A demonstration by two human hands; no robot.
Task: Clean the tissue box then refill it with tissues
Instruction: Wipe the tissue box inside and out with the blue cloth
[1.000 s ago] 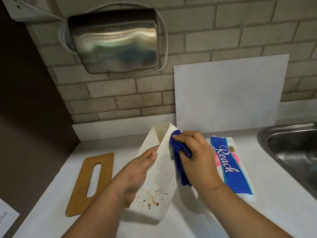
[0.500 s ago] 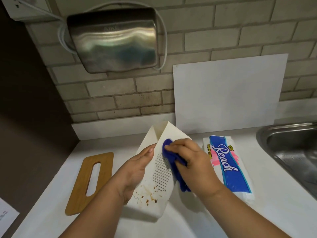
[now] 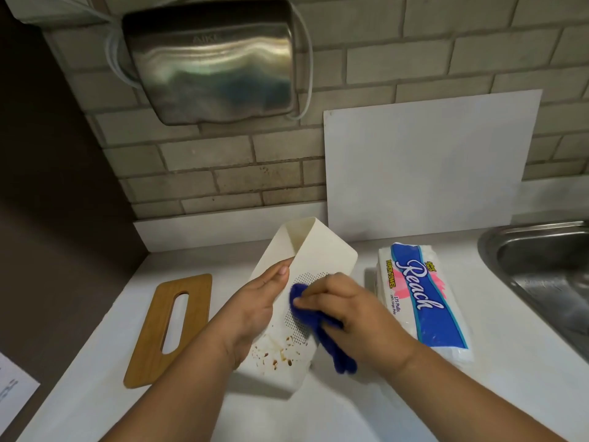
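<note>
A cream tissue box (image 3: 322, 250) lies tilted on the white counter, its dotted side facing up, with brown stains (image 3: 280, 352) near its lower end. My left hand (image 3: 255, 307) grips the box's left edge. My right hand (image 3: 347, 314) presses a blue cloth (image 3: 322, 327) onto the dotted patch at mid-box. The box's wooden lid (image 3: 149, 339) with a slot lies to the left. A sealed Reach paper towel pack (image 3: 420, 298) lies to the right of the box.
A steel sink (image 3: 548, 275) sits at the right edge. A white board (image 3: 427, 167) leans on the brick wall behind the counter. A metal hand dryer (image 3: 210, 59) hangs on the wall above. A paper sheet (image 3: 12, 390) lies at the lower left.
My right hand has slid the blue cloth down the box face, from near the top end to the dotted middle. The left hand keeps its hold on the box.
</note>
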